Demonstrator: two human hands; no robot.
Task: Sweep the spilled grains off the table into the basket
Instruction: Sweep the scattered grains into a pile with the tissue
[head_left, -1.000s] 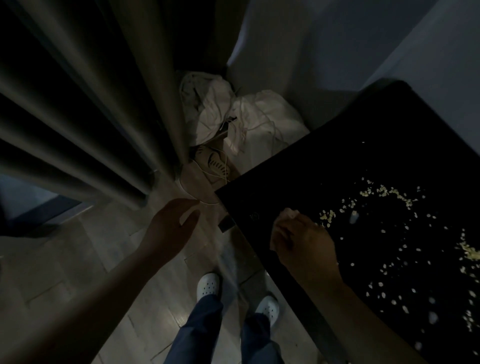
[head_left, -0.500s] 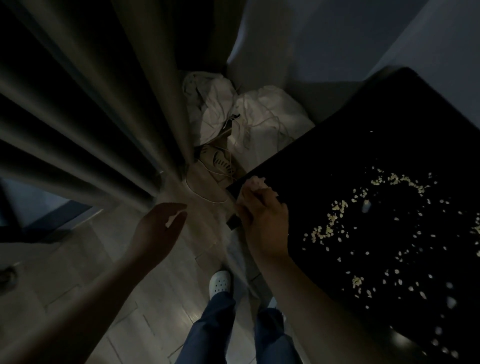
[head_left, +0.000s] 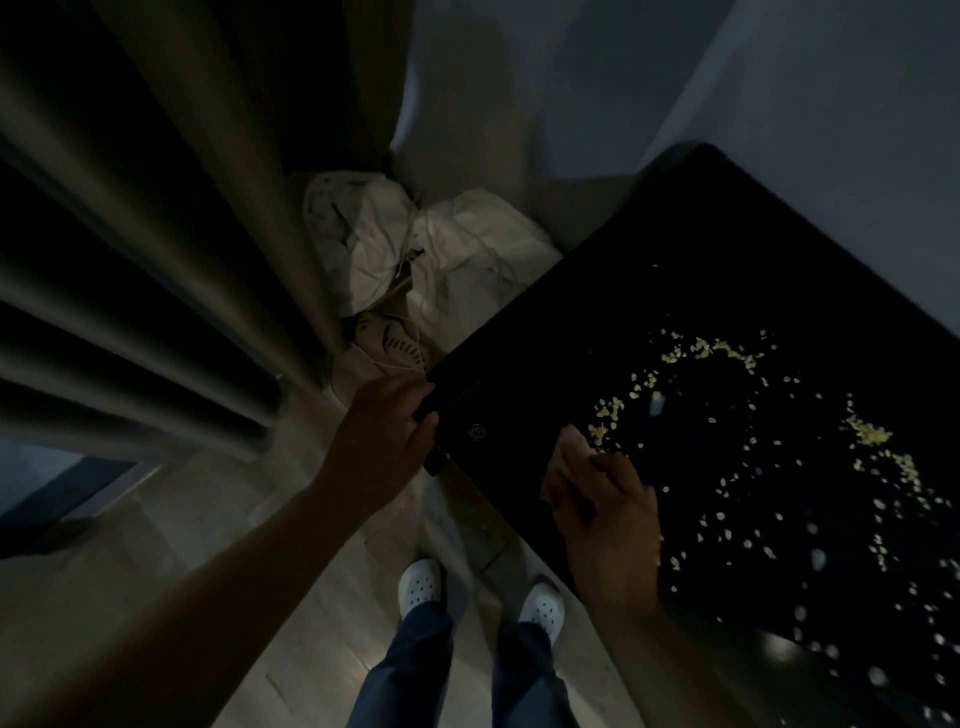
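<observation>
Grains (head_left: 872, 434) lie scattered across the dark surface (head_left: 675, 249) at lower right, just beyond the right hand (head_left: 608, 514), whose fingers (head_left: 558, 486) clutch a pale wad (head_left: 569, 441). At centre, the left hand (head_left: 379, 441) grips the surface's near corner. Pale bundles (head_left: 467, 249) crowd the floor (head_left: 156, 519) behind, dim and indistinct.

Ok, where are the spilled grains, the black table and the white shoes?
spilled grains (head_left: 868, 433): head view, on the thick clump at right.
black table (head_left: 701, 234): head view, bare top near far corner.
white shoes (head_left: 420, 582): head view, toe of the left one.

Everything I see is dim and murky; faint glare sits on the table (head_left: 779, 649), and the edges warp.
</observation>
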